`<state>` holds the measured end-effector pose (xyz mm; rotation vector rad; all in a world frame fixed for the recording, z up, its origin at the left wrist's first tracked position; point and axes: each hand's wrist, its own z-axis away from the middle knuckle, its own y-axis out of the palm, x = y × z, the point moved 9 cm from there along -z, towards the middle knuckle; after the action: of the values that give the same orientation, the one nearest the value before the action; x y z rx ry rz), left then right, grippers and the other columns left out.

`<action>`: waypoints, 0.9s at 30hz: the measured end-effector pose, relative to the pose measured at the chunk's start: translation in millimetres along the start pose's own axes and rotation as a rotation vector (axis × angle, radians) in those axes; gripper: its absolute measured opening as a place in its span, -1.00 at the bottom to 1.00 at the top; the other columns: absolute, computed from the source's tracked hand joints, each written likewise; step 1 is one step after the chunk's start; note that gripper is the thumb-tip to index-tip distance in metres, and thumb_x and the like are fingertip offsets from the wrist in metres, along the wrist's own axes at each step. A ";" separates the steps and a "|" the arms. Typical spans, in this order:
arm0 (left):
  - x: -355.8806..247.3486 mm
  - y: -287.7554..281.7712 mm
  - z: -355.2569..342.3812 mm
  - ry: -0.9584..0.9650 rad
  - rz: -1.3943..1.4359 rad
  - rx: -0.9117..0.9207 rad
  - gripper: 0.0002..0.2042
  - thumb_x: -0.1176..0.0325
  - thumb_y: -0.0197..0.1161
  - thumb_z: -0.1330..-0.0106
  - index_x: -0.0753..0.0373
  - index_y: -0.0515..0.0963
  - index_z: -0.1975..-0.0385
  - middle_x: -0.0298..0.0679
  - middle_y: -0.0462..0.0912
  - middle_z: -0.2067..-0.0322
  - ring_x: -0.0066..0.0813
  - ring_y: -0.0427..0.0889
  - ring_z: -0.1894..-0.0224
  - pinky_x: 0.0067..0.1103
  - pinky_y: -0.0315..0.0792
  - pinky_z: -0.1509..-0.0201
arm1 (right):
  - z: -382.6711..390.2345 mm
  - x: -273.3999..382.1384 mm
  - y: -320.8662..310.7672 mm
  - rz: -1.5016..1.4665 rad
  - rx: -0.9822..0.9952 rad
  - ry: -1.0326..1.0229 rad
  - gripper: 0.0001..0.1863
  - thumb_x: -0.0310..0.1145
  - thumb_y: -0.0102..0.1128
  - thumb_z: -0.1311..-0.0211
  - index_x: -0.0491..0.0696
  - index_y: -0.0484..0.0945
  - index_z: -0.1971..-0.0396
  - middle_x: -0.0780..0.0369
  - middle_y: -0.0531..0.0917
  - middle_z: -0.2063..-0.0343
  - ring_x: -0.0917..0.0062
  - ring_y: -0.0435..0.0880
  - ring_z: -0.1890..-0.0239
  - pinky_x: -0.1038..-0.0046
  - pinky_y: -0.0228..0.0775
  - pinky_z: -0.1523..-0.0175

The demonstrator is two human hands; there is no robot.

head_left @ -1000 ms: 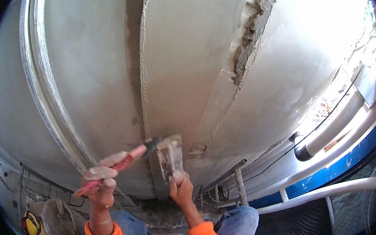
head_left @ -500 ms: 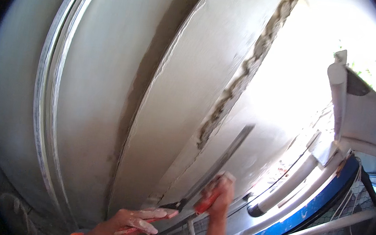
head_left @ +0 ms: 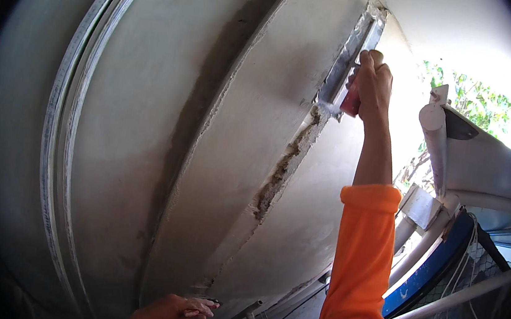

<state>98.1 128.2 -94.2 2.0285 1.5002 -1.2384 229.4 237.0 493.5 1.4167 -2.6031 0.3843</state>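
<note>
My right hand [head_left: 375, 85] grips the red handle of a plastering trowel [head_left: 356, 58], arm stretched up. The trowel's long metal blade lies along the upper part of a rough groove [head_left: 282, 175] in the grey plastered wall [head_left: 234, 126], with wet filler around its edges. Below the blade, the groove is still ragged and recessed. Low in the view, my left hand [head_left: 174, 313], dusted with plaster, is closed around a small tool with a reddish handle; its kind is mostly hidden.
Two pale curved strips [head_left: 61, 139] run down the wall at left. At right stand a blue curved rim [head_left: 426, 283], white pipes [head_left: 452, 305], wire mesh and loose cords. A grey panel on a post [head_left: 486, 159] and green leaves [head_left: 468, 88] show beyond.
My right hand has carried the trowel from low near my left hand up to the groove's top, where its blade now meets the wall. My left hand has dropped slightly.
</note>
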 end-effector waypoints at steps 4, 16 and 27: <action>-4.3 -3.0 2.6 -0.021 0.000 0.007 -0.81 0.47 0.33 -0.44 0.17 0.73 0.01 -0.27 0.69 -0.23 -0.29 0.63 -0.33 -0.41 0.59 -0.33 | -5.9 -0.7 16.0 -0.027 -0.012 0.046 -0.66 -0.15 0.09 -0.50 -0.15 0.60 0.31 0.19 0.62 0.56 0.44 0.67 0.56 0.27 0.58 0.36; -5.5 0.2 0.1 -0.027 -0.035 0.018 -0.83 0.46 0.33 -0.45 0.19 0.72 0.02 -0.17 0.71 -0.20 -0.21 0.67 -0.28 -0.43 0.61 -0.28 | 239.8 -35.3 62.5 0.054 0.112 0.081 -0.68 -0.23 0.22 -0.49 -0.18 0.47 0.04 -0.13 0.70 0.38 -0.02 0.80 0.25 0.05 0.57 0.14; 5.5 -9.9 -0.6 -0.084 0.041 -0.034 -0.83 0.47 0.37 -0.43 0.21 0.73 0.04 -0.17 0.75 -0.15 -0.25 0.69 -0.26 -0.41 0.59 -0.30 | 84.7 -43.8 25.3 0.027 -0.010 0.116 -0.65 -0.15 0.17 -0.50 -0.20 0.55 0.23 -0.04 0.65 0.42 0.01 0.74 0.33 0.10 0.53 0.13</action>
<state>89.9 135.8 -96.0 1.9505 1.4242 -1.2571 230.9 260.2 397.7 1.3161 -2.5305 0.4431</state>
